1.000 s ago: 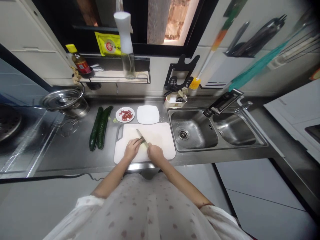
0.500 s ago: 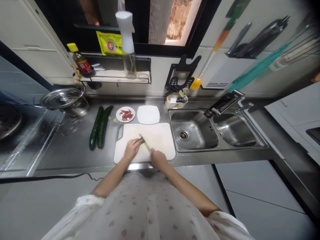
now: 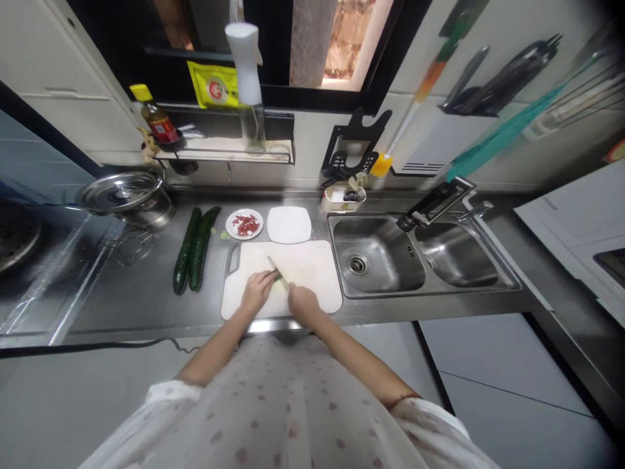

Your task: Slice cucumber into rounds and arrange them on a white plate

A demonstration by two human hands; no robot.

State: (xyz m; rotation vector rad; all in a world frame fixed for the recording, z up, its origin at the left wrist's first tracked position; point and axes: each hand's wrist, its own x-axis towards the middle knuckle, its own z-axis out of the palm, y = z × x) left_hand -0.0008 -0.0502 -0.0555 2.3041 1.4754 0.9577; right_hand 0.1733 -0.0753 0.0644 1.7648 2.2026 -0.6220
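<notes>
On the white cutting board (image 3: 319,277), my right hand (image 3: 303,305) is closed round the handle of a knife (image 3: 284,282), whose blade slants up and to the left. My left hand (image 3: 257,291) is closed, its fingertips pressing a small green piece of cucumber (image 3: 277,276) against the board beside the blade. Most of that piece is hidden by the fingers and knife. Pale cut bits seem to lie just below the blade. Two whole cucumbers (image 3: 197,251) rest on the counter to the left of the board.
Behind the board stand a small plate of chopped red bits (image 3: 245,225) and a white square plate (image 3: 289,225). A double sink (image 3: 385,260) lies to the right. At far left is a lidded steel pot (image 3: 141,202); a wire rack (image 3: 135,247) sits in front of it.
My right hand and the knife have shifted slightly left and up, so the tip reaches farther past my left fingertips. My left hand stays nearly in place.
</notes>
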